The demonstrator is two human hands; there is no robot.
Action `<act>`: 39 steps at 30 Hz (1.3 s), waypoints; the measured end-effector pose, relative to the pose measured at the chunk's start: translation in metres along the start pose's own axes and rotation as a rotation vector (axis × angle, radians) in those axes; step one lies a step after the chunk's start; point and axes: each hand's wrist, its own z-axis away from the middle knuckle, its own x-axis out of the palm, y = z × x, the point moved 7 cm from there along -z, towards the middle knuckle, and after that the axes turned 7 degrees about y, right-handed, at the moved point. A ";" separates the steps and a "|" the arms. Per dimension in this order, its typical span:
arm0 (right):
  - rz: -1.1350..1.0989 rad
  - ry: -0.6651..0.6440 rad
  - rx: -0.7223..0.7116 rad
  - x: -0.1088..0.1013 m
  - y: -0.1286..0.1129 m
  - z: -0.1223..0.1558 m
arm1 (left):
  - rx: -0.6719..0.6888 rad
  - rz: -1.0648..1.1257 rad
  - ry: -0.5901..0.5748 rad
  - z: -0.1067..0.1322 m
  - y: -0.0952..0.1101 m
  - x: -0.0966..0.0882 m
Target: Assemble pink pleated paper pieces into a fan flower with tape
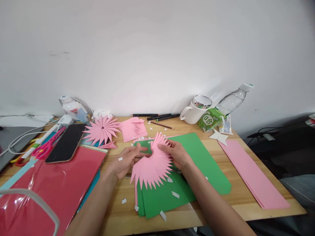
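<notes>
A pink folded-paper fan (154, 167) with a jagged outer edge curves in a partial ring above a stack of green paper (197, 160). My right hand (178, 152) pinches its upper right side between thumb and fingers. At the fan's left end is my left hand (126, 160), its lower fingers curled against the edge and partly hidden, its thumb and forefinger pointing toward the gap. A small white scrap (120, 159) sticks to the back of my left hand. Behind it lies a finished-looking pink pinwheel-shaped paper piece (102, 128).
Pink squares (133, 128), markers (163, 117) and a pencil (161, 125) lie at the back. A mug (194, 111), green box (210, 119) and water bottle (232, 100) stand right. Pink strips (253, 173) lie far right; pink scissors (48, 144), a phone (65, 144) and red paper (54, 183) left.
</notes>
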 end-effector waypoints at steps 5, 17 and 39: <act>-0.136 0.139 -0.025 -0.011 -0.004 -0.005 | 0.030 0.151 0.009 -0.003 0.012 -0.002; -0.232 0.260 -0.043 -0.008 0.001 0.002 | 0.109 0.284 0.045 0.002 0.015 0.001; -0.267 0.289 -0.065 -0.008 0.001 0.005 | 0.319 0.289 0.190 0.004 0.021 0.009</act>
